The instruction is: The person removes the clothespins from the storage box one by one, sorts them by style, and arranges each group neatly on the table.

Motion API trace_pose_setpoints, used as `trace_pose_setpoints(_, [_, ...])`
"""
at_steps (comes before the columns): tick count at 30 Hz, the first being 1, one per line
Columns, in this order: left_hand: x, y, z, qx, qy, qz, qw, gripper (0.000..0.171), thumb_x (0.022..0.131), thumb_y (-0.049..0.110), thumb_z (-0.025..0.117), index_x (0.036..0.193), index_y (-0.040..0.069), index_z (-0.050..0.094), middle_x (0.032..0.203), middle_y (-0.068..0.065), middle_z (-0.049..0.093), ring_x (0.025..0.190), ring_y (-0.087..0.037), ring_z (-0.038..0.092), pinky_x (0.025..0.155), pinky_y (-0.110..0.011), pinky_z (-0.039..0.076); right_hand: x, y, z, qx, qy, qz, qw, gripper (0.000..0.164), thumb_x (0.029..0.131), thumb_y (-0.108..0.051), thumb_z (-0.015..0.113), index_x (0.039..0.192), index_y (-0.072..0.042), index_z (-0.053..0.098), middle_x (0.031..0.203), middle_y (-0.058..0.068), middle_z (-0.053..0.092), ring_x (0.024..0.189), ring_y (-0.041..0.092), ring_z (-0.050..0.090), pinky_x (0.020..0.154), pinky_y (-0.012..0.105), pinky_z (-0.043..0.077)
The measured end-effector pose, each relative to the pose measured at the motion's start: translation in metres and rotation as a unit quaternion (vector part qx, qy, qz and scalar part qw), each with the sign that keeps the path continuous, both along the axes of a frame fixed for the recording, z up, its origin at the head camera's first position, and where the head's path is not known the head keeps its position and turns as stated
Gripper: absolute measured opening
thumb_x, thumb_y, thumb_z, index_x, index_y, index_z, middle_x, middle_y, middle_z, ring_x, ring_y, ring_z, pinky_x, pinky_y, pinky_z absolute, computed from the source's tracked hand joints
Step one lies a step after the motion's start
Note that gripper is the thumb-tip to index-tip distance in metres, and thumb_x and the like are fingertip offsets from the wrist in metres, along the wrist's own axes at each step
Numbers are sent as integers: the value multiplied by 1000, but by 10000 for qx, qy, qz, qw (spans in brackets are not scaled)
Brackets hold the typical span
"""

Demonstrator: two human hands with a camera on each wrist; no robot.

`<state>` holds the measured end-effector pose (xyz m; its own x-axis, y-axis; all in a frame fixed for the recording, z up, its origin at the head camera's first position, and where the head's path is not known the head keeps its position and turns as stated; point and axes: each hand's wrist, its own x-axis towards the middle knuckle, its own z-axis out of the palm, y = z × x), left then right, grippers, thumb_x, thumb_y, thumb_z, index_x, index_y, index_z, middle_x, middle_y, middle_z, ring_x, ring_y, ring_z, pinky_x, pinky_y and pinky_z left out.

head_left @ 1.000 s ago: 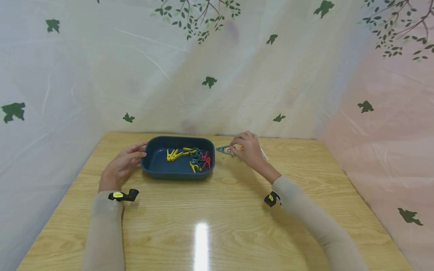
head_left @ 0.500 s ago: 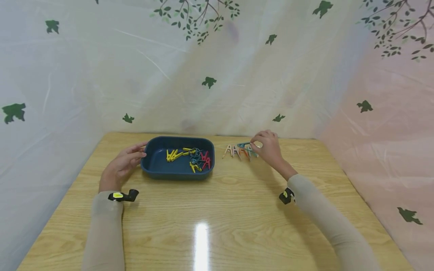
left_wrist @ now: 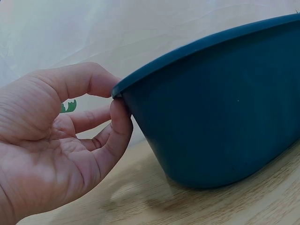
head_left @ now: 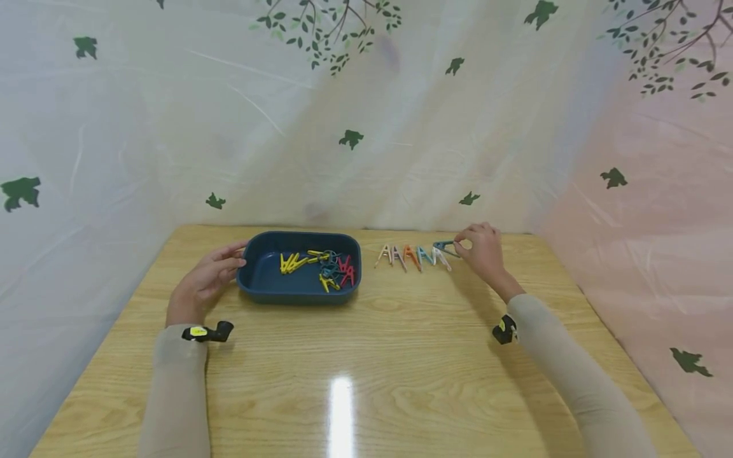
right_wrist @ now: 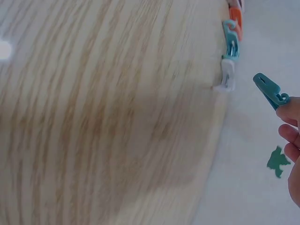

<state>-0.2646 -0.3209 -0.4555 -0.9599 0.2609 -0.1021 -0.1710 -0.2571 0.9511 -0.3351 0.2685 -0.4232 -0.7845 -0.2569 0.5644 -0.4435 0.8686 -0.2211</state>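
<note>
My left hand [head_left: 209,280] grips the left end of a dark blue basin [head_left: 298,297]; in the left wrist view its thumb and fingers pinch the basin's rim [left_wrist: 187,54]. Between the thumb and fingers of my right hand [head_left: 482,253] is a teal clothespin [head_left: 445,247], seen from the side in the right wrist view as a teal clothespin [right_wrist: 269,88]. It is held near the right end of a row of standing clothespins: a cream one [head_left: 383,254], a pinkish one, an orange one [head_left: 410,256], a light blue one [head_left: 422,256] and a white one [head_left: 440,258].
In the basin lie yellow clothespins [head_left: 293,263], red clothespins [head_left: 347,270] and a tangle of dark teal ones [head_left: 330,264]. Behind the wooden table [head_left: 401,356] hangs a pale curtain [head_left: 275,159] with leaf prints.
My right hand has carried the teal clothespin from beside the basin rightward along the row to its right end, uncovering the standing clothespins. My left hand stays at the basin's rim.
</note>
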Motion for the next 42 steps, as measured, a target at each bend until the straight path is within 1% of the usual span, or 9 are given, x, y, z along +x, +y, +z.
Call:
trace_pose_setpoints(3, [0,0,0,72,-5,-33,10000,39,104,-5,48,127,23,64,111,3,57,93,-4,62,84,-16,56,0,8,-2,15,-128,-166,9998,7,84,-7,80,85,-1,76,98,19,73,100,40,57,98,62,38])
trace_pose_setpoints(7, [0,-1,-1,149,28,-83,9999,39,104,-6,47,128,21,63,111,2,61,95,-5,64,84,-17,57,0,17,-7,47,-305,-330,9990,7,85,-7,79,86,-1,76,99,20,72,99,39,56,98,61,37])
trace_pose_setpoints(10, [0,0,-1,162,60,-87,9998,40,104,-6,47,129,21,64,111,2,62,95,-5,64,84,-17,57,0,21,-10,44,-389,-408,9984,7,86,-7,78,87,-1,76,100,20,72,100,38,55,98,60,36])
trace_pose_setpoints(14, [0,0,0,159,104,-98,9998,41,104,-6,47,129,21,64,111,3,62,95,-5,64,84,-17,57,0,24,-13,56,-394,-448,9982,7,86,-7,78,87,0,76,101,21,72,102,40,55,98,60,35])
trace_pose_setpoints(23, [3,2,1,149,179,-55,9997,39,103,-6,49,128,20,65,109,3,62,94,-4,64,83,-16,57,-3,27,-24,204,-221,-562,9980,7,87,-8,78,87,-1,76,99,20,72,103,41,57,97,62,38])
trace_pose_setpoints(28, [5,3,4,141,177,-15,9997,39,103,-6,50,128,20,65,108,3,62,93,-4,64,82,-16,56,-3,27,-26,232,-90,-641,9976,7,87,-8,77,86,-1,75,99,21,72,103,41,58,99,63,38])
trace_pose_setpoints(31, [5,3,3,81,165,-24,9998,38,103,-5,50,127,21,65,109,3,62,94,-4,64,83,-16,56,0,25,-26,315,-13,-667,9973,8,87,-7,77,86,0,74,99,22,72,103,42,57,99,64,38])
trace_pose_setpoints(37, [2,2,0,146,148,-28,9998,40,104,-6,48,126,21,66,109,3,63,93,-4,64,82,-15,57,7,22,-26,572,143,-645,9962,8,85,-6,77,84,1,72,97,22,72,100,42,56,98,63,38])
trace_pose_setpoints(42, [0,0,-3,160,118,-6,9998,40,104,-7,47,126,21,65,109,3,63,94,-4,65,83,-16,57,8,23,-30,835,315,-666,9938,9,85,-8,77,83,0,73,96,22,72,99,41,57,97,63,38])
